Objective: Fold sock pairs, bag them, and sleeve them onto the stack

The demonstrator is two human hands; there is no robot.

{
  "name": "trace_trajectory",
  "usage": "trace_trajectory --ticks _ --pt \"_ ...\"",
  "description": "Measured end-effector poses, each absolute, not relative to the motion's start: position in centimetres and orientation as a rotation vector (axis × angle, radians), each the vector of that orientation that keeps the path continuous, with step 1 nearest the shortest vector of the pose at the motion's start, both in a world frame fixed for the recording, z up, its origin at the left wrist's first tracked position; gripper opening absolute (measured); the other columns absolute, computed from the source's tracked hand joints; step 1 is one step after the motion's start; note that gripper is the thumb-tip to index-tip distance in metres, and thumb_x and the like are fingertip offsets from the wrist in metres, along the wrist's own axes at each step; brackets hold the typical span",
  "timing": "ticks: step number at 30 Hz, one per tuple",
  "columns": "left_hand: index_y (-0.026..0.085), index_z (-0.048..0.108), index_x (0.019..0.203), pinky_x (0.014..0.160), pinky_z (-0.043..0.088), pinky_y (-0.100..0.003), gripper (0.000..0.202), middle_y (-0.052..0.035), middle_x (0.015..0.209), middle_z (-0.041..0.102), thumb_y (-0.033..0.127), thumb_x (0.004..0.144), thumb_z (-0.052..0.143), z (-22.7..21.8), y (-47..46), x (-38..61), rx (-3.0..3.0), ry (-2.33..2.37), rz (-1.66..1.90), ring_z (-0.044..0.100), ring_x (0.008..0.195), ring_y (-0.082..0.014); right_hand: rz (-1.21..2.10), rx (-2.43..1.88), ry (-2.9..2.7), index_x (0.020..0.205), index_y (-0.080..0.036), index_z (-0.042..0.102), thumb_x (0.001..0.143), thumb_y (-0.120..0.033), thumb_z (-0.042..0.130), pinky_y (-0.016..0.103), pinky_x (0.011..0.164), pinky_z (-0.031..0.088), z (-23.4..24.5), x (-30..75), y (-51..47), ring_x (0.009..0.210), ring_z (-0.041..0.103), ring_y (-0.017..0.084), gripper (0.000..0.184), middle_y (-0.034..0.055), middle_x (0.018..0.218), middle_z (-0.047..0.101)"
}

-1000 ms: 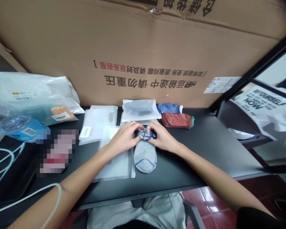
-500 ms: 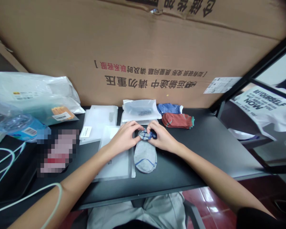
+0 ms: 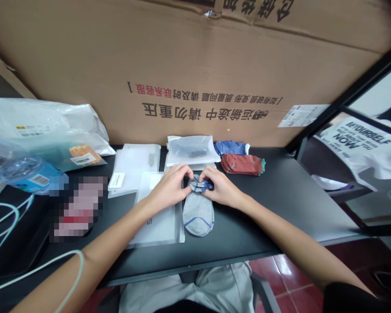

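Observation:
A pair of grey socks [image 3: 198,216] with blue lines lies on the dark desk in front of me, toe end toward me. My left hand [image 3: 174,184] pinches the left side of the bunched cuff end between thumb and fingers. On the other side of that cuff, my right hand [image 3: 217,186] grips the blue-striped fabric with its fingertips. The heel and toe part lies flat. Under my left wrist rests a frosted zip bag [image 3: 163,226], its right edge beside the socks.
Behind my hands are more frosted bags [image 3: 192,150], a folded blue sock pair [image 3: 233,148] and a red pair [image 3: 243,164]. Other flat bags [image 3: 140,158] lie to the left, near a large plastic package [image 3: 45,126]. A cardboard box [image 3: 182,56] stands along the back.
My fingers have shifted slightly at the cuff, and the fabric between them is bunched a little differently. The socks' toe end stays in place.

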State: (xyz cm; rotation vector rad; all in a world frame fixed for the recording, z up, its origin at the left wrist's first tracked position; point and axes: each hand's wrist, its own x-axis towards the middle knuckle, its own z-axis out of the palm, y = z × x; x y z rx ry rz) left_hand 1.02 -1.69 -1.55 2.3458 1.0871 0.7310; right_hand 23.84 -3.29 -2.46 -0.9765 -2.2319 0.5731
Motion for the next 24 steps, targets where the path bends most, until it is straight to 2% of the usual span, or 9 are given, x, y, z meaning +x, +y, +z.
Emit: trace_trajectory --ticks 5,14,22,24 --pt "0.023 0.066 0.11 0.102 0.045 -0.047 0.023 -0.0062 0.115 0.067 0.028 0.088 0.068 -1.7 -1.6 0.9 2.355 1.12 0.67 0.06 0.115 -0.0297 0.455 -0.913 -2.355 0.096 -0.023 0.051 0.076 -0.001 0.06 0.033 0.08 0.045 -1.9 23.9 -3.5 0.091 0.053 0.023 0.031 0.004 0.097 0.054" --pt "0.02 0.066 0.118 0.098 0.047 -0.046 0.034 -0.0072 0.111 0.07 0.03 0.086 0.071 -1.8 -1.4 0.9 2.329 1.149 0.629 0.062 0.111 -0.0295 0.271 -0.821 -2.465 0.099 -0.023 0.051 0.08 -0.001 0.052 0.037 0.082 0.046 -1.5 23.8 -3.8 0.092 0.053 0.026 0.03 0.0073 0.098 0.056" --pt "0.022 0.066 0.106 0.095 0.047 -0.043 0.02 -0.005 0.107 0.067 0.026 0.087 0.069 -1.5 -1.6 1.0 2.33 1.078 0.672 0.062 0.105 -0.0259 0.294 -0.842 -2.453 0.099 -0.024 0.05 0.078 0.001 0.055 0.037 0.082 0.048 -1.4 23.7 -3.8 0.092 0.054 0.026 0.033 0.007 0.098 0.056" --pt "0.022 0.066 0.104 0.095 0.047 -0.042 0.016 -0.0053 0.107 0.066 0.026 0.088 0.068 -1.5 -1.6 1.0 2.322 1.061 0.683 0.062 0.106 -0.0258 0.285 -0.876 -2.434 0.1 -0.023 0.05 0.077 0.001 0.056 0.039 0.085 0.049 -1.2 23.6 -4.0 0.096 0.055 0.027 0.035 0.009 0.105 0.057"
